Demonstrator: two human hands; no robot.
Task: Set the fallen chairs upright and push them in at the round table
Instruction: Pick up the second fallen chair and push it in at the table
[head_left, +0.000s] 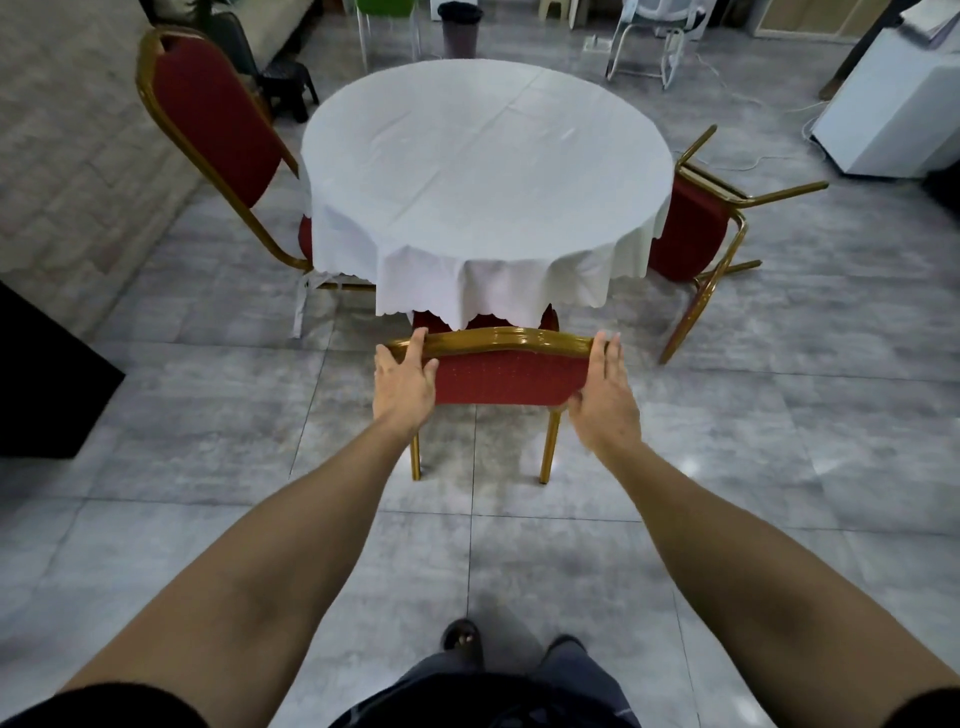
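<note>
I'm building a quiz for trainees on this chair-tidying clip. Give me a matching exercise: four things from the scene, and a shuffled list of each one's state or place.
Things:
1. Red-and-gold chair nearest the camera
2. Red-and-gold chair right of the table
3. Red-and-gold chair left of the table
4. Round table with white cloth

States:
A. Tipped over, legs sticking out sideways
B. Upright, both hands on its backrest
C. Standing in the middle of the chairs
D. Upright, untouched, seat at the cloth's edge

Pairs: 1-B, 2-A, 3-D, 4-C
</note>
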